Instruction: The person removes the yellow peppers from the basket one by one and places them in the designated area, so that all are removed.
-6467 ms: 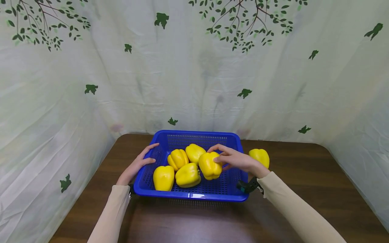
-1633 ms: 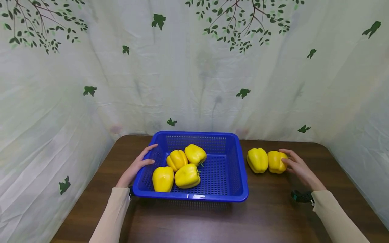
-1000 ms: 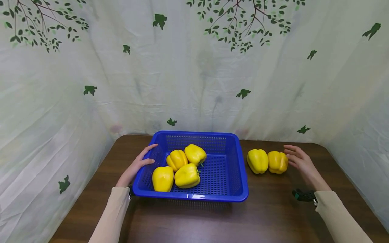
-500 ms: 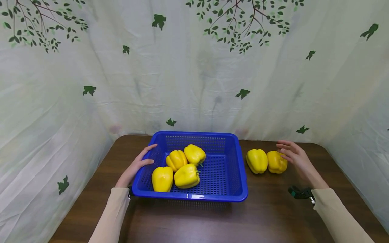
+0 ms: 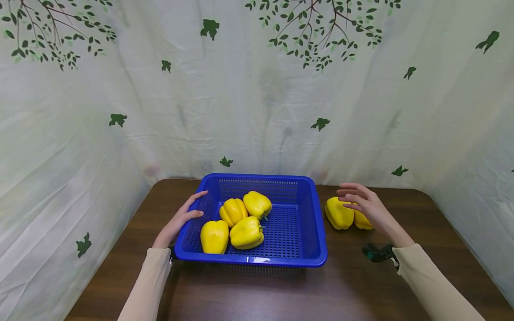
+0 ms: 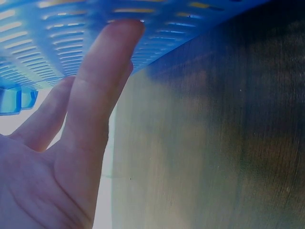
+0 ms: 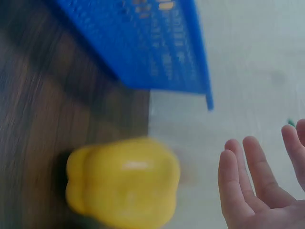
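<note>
A blue perforated plastic basket (image 5: 250,259) stands on the table, with several yellow bell peppers (image 5: 246,232) grouped in its left half. My left hand (image 5: 179,221) grips the basket's left side, thumb and a finger over the rim; in the left wrist view other fingers lie against the outer wall. Right of the basket, two more yellow bell peppers stand side by side on the wood: the nearer one (image 5: 339,214) and a second one (image 5: 362,220) partly hidden. My right hand (image 5: 371,209) hovers above these two, fingers spread and holding nothing; the right wrist view shows a pepper (image 7: 128,183) below it.
The dark brown wooden table (image 5: 257,294) reaches back to a pale curtain (image 5: 257,111) printed with leaves and branches. That curtain closes in the back and both sides. The basket's right wall (image 5: 321,223) stands close to the left of the two outside peppers.
A pepper went from the basket to the table's right side, and my right hand let go of it. The hand then lifted and moved left over both peppers. My left hand stayed in place.
</note>
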`<state>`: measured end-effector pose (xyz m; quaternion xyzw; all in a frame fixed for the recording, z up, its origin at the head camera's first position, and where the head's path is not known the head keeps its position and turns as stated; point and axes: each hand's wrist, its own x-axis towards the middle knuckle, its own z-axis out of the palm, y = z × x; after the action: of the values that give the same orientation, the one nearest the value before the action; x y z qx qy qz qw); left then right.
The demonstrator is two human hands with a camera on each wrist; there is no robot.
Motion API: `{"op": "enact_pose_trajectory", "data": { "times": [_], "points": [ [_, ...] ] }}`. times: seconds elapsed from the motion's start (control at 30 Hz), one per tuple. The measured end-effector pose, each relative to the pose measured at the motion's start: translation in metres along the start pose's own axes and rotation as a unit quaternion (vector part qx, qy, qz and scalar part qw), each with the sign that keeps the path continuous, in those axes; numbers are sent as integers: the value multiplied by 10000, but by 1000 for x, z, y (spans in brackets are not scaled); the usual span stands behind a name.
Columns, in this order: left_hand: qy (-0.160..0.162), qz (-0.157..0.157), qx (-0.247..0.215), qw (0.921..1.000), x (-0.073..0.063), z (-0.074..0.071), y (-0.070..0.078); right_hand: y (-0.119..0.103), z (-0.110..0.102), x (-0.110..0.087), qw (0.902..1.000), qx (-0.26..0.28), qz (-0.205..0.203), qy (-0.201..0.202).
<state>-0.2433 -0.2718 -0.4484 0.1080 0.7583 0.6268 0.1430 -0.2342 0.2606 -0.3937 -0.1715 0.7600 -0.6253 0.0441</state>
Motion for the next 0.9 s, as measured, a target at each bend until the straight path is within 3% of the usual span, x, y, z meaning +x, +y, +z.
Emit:
{"op": "enact_pose_trajectory", "data": {
  "times": [0.47, 0.9],
  "points": [
    [49, -12, 72, 10000, 1, 1, 0, -26, 42, 22, 9966, 120, 89, -809],
    [51, 32, 46, 10000, 0, 1, 0, -49, 81, 40, 9935, 178, 104, -1116]
  ]
}}
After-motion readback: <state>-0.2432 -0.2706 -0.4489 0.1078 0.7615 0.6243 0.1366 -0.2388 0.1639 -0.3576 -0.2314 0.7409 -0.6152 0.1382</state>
